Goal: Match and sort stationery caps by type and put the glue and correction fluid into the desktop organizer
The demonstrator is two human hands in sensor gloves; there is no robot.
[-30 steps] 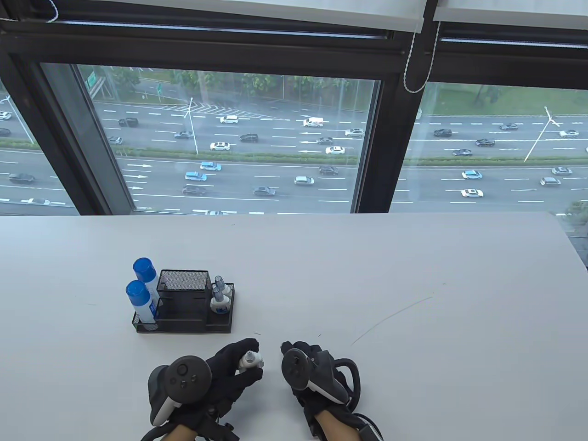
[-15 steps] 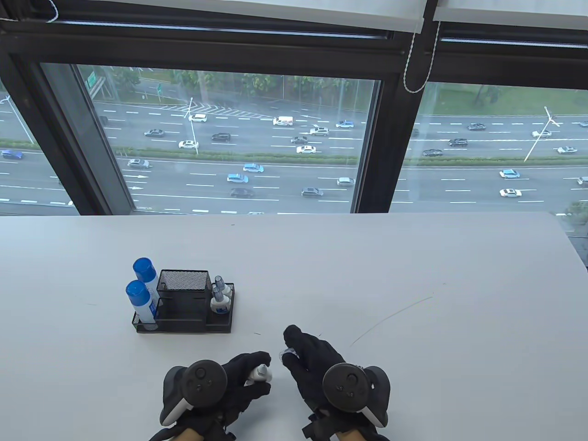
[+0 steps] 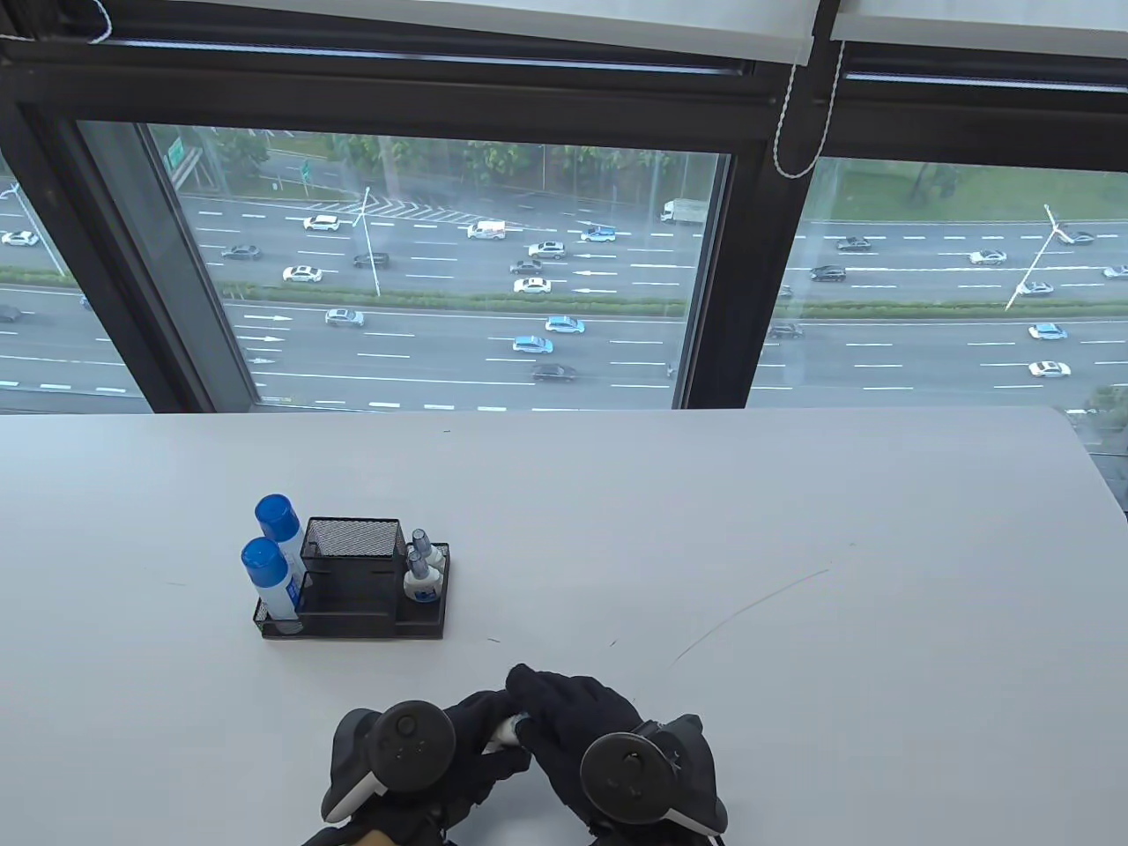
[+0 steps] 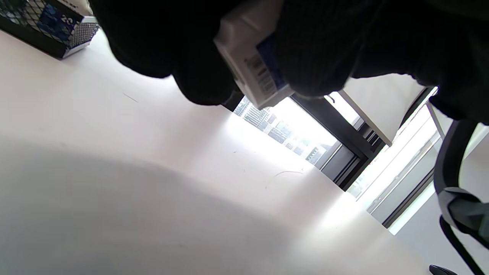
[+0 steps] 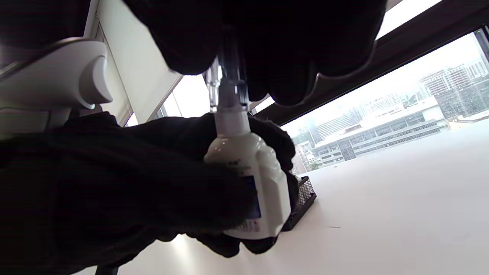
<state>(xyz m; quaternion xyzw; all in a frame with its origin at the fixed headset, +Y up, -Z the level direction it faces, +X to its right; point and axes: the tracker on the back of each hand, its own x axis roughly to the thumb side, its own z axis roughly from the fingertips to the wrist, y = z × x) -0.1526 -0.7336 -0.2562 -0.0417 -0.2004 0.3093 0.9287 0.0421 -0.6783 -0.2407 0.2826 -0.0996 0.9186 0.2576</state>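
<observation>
My left hand point(image 3: 471, 731) grips a white correction fluid bottle point(image 3: 504, 730) low in the table view, just above the tabletop. In the right wrist view the bottle point(image 5: 248, 168) stands upright in my left hand point(image 5: 114, 179). My right hand point(image 3: 564, 709) pinches a clear cap point(image 5: 225, 76) that sits over the bottle's grey tip. The left wrist view shows the bottle's base and barcode point(image 4: 254, 57) between my left fingers point(image 4: 198, 49). The black mesh organizer point(image 3: 421, 626) stands to the upper left.
In the organizer, two glue sticks with blue caps point(image 3: 264, 564) stand in the left slot. Two capped correction fluid bottles point(image 3: 421, 577) stand in the right slot. The white table point(image 3: 793, 546) ends at a window behind.
My right hand has swung left with the clear cap and now covers the bottle's tip. My left hand has drifted right and nearer the table's front edge with the bottle.
</observation>
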